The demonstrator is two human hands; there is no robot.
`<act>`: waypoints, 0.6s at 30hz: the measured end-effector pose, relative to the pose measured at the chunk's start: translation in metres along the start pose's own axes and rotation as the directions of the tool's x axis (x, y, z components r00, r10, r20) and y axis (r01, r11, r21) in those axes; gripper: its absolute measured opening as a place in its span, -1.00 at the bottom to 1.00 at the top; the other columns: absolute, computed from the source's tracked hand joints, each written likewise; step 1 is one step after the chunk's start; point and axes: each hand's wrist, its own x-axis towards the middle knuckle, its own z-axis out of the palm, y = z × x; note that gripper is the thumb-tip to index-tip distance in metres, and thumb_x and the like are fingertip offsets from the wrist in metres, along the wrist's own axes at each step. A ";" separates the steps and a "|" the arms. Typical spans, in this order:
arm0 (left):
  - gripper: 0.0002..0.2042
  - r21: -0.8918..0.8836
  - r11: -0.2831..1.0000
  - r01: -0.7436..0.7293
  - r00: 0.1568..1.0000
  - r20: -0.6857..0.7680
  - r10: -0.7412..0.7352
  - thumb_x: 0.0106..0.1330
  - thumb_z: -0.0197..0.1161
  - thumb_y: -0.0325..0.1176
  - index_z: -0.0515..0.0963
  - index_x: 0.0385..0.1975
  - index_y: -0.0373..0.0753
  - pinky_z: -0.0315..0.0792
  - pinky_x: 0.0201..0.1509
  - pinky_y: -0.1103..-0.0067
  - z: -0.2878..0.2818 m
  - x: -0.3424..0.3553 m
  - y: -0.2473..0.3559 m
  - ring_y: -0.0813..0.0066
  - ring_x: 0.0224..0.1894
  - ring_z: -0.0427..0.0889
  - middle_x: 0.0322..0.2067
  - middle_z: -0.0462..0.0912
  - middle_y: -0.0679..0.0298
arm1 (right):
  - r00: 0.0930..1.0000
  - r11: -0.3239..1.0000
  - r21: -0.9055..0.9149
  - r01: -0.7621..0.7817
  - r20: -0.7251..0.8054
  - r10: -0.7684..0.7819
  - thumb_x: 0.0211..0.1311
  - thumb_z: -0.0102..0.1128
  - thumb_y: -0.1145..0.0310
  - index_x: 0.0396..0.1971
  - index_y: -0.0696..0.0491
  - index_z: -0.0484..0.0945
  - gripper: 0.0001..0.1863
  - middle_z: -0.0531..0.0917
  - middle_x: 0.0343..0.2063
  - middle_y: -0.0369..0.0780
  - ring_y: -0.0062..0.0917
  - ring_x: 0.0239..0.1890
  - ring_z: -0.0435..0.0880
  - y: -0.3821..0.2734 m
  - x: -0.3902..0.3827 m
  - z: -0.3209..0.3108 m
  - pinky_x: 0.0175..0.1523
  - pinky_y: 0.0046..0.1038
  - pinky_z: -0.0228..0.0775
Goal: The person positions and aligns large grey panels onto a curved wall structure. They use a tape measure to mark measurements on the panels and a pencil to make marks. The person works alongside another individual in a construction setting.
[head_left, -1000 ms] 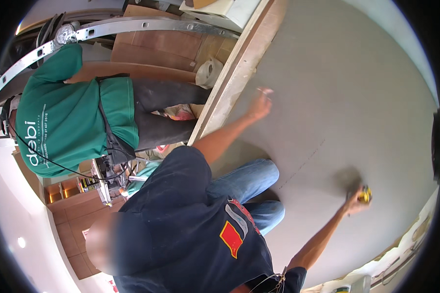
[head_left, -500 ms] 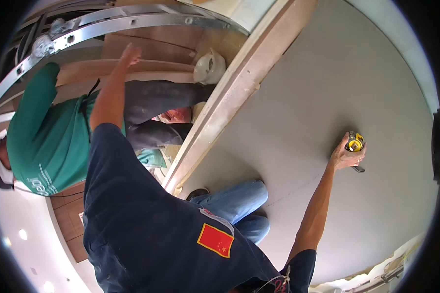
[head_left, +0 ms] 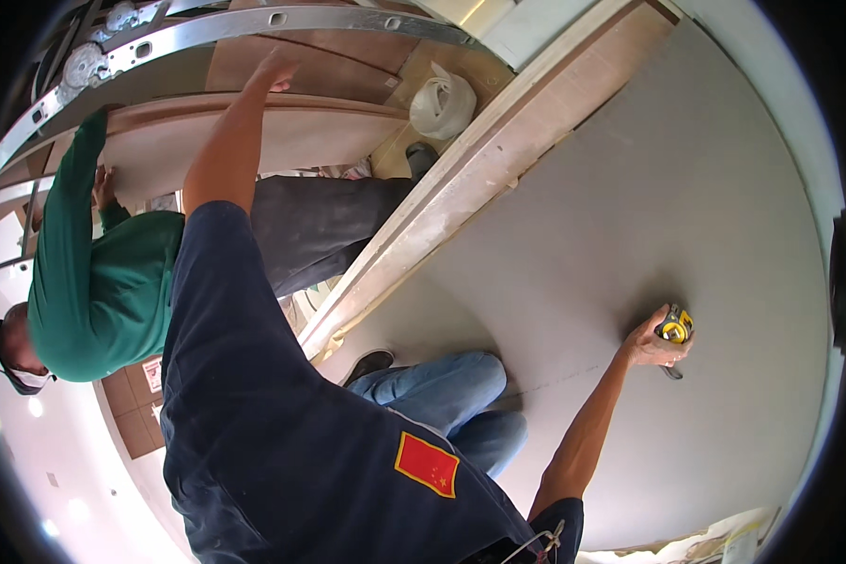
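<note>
One tape measure (head_left: 675, 327) is being held in the right hand (head_left: 650, 346), in front of the broad grey surface (head_left: 724, 226). The right fingers are gripping its yellow and black case firmly around the sides. Its round yellow face is turning toward the camera, and the compact case is leaning with its long axis toward the upper right of the view; where its mouth is pointing, I cannot tell. One dark strap (head_left: 672, 373) is hanging out below the hand. Whether the case is touching the surface, I cannot tell.

The left hand (head_left: 274, 71) is reaching far out at the upper left, appearing just below one perforated metal rail (head_left: 207, 34) and in front of brown panels (head_left: 310, 56). Its fingers are looking partly bent, but I cannot tell if they are holding something.

Two knees in blue jeans (head_left: 456, 376) are bending between the arms, and one dark shoe (head_left: 371, 365) is showing beside them. One dark line (head_left: 564, 378) is running faintly across the surface. One wooden beam (head_left: 479, 179) is bordering it. Beyond the beam, one co-worker in green (head_left: 127, 273) is standing, and one white bag (head_left: 442, 105) is resting near.
</note>
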 end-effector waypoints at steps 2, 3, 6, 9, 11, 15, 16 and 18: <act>-0.44 -0.011 1.000 0.009 1.000 -0.026 -0.010 0.20 0.13 -0.16 0.22 0.18 -0.27 0.47 -0.61 0.55 -0.003 -0.003 0.000 0.44 -0.58 0.57 -0.41 0.58 0.23 | 1.000 1.000 -0.016 0.018 -0.016 -0.018 -0.07 0.31 -0.23 0.08 0.06 0.32 -0.17 0.45 -0.11 -0.13 -0.24 -0.04 0.45 0.002 0.002 0.000 0.10 -0.12 0.19; -0.40 -0.015 0.999 0.037 0.999 0.002 -0.037 0.21 0.12 -0.17 0.16 0.23 -0.25 0.47 -0.59 0.56 -0.006 0.001 -0.011 0.44 -0.56 0.58 -0.39 0.59 0.22 | 0.999 0.999 0.021 0.024 -0.025 -0.024 -0.07 0.31 -0.23 0.08 0.06 0.31 -0.17 0.45 -0.11 -0.13 -0.24 -0.05 0.45 0.001 0.000 0.000 0.11 -0.13 0.19; -0.29 0.015 0.998 0.057 0.997 0.045 -0.058 0.21 0.10 -0.19 0.00 0.35 -0.19 0.48 -0.54 0.56 -0.017 0.018 -0.015 0.43 -0.49 0.60 -0.33 0.60 0.18 | 1.000 0.999 0.048 0.001 -0.015 -0.001 -0.06 0.31 -0.23 0.09 0.05 0.30 -0.16 0.45 -0.10 -0.14 -0.25 -0.03 0.44 0.002 -0.001 -0.001 0.14 -0.13 0.19; -0.24 0.124 0.992 0.025 0.998 0.051 -0.032 0.22 0.09 -0.19 -0.10 0.40 -0.13 0.48 -0.50 0.54 -0.014 0.000 -0.004 0.43 -0.43 0.61 -0.28 0.60 0.18 | 1.000 1.000 -0.004 0.007 0.021 -0.007 -0.06 0.30 -0.24 0.09 0.07 0.29 -0.15 0.44 -0.08 -0.15 -0.26 0.01 0.43 -0.001 0.001 -0.003 0.16 -0.14 0.19; -0.22 0.107 0.994 0.007 1.000 0.003 -0.007 0.22 0.08 -0.16 -0.13 0.42 -0.11 0.47 -0.49 0.53 -0.010 -0.002 0.000 0.42 -0.41 0.61 -0.26 0.60 0.20 | 1.000 0.999 0.025 0.020 0.007 -0.021 -0.05 0.29 -0.24 0.09 0.08 0.30 -0.15 0.43 -0.07 -0.16 -0.27 0.02 0.43 0.003 0.000 0.000 0.16 -0.14 0.18; -0.20 0.078 0.997 0.012 1.000 0.007 -0.012 0.21 0.08 -0.06 -0.12 0.42 -0.11 0.47 -0.49 0.54 -0.002 -0.004 0.012 0.42 -0.42 0.60 -0.26 0.59 0.22 | 1.000 0.998 0.063 0.009 0.003 -0.009 -0.04 0.28 -0.24 0.07 0.10 0.32 -0.17 0.42 -0.07 -0.17 -0.27 0.03 0.42 0.000 -0.001 -0.002 0.15 -0.14 0.19; -0.19 0.063 0.998 0.019 1.000 0.003 -0.020 0.20 0.09 -0.05 -0.13 0.42 -0.11 0.47 -0.48 0.54 -0.001 -0.015 0.017 0.43 -0.42 0.60 -0.27 0.59 0.22 | 1.000 0.998 0.056 0.009 0.002 -0.009 -0.04 0.28 -0.24 0.07 0.10 0.32 -0.17 0.42 -0.08 -0.17 -0.27 0.02 0.42 0.000 0.000 -0.003 0.15 -0.13 0.19; -0.18 0.051 0.998 0.030 0.999 0.030 -0.032 0.19 0.10 -0.02 -0.10 0.40 -0.14 0.47 -0.47 0.55 0.005 -0.012 0.021 0.44 -0.43 0.60 -0.28 0.58 0.23 | 1.000 0.999 0.041 0.007 0.000 -0.007 -0.05 0.28 -0.23 0.07 0.10 0.33 -0.17 0.42 -0.09 -0.17 -0.26 0.02 0.42 0.001 0.000 -0.002 0.15 -0.13 0.19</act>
